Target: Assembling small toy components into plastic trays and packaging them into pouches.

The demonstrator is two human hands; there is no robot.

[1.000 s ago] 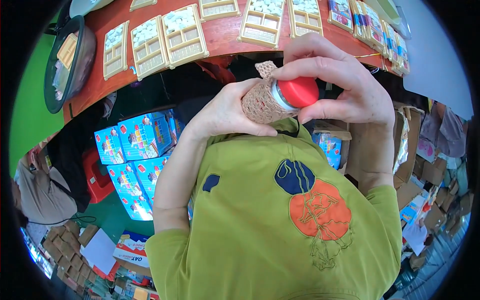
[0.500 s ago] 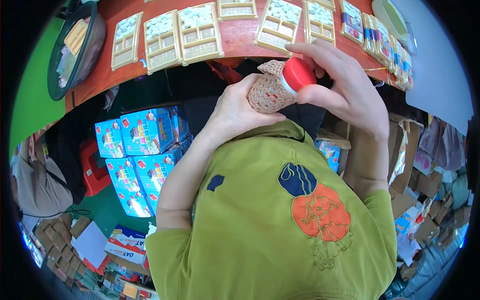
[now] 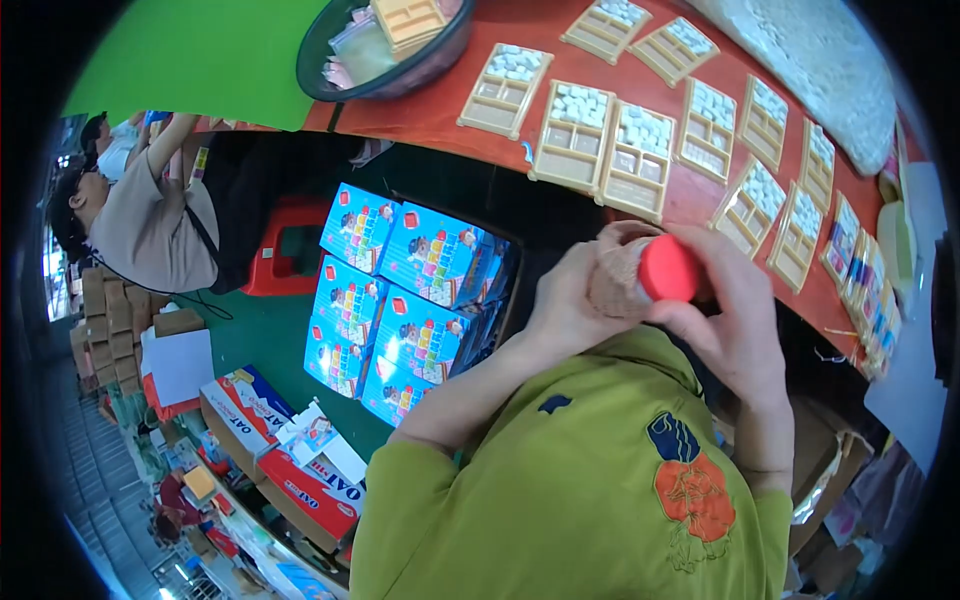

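A bottle in a tan knitted cover (image 3: 614, 282) with a wide red cap (image 3: 668, 270) is held in front of my chest, just off the near edge of the table. My left hand (image 3: 562, 308) wraps round the covered body from the left. On the other side, my right hand (image 3: 738, 318) is closed round the red cap, thumb in front and fingers behind it. The cap faces up toward me. Its far side and the tips of my right fingers are partly hidden.
Beige compartment trays (image 3: 635, 180) with small pale pieces stand on the red table (image 3: 430, 125). A dark basin (image 3: 310, 60) holds bags and trays. Blue printed boxes (image 3: 425, 255) are stacked left of me, near a red stool (image 3: 275, 250). Another person (image 3: 150, 230) sits at far left.
The view has swung left, bringing the other person and more boxes in. The bottle has tilted so its cap faces me more directly; both hands still hold it.
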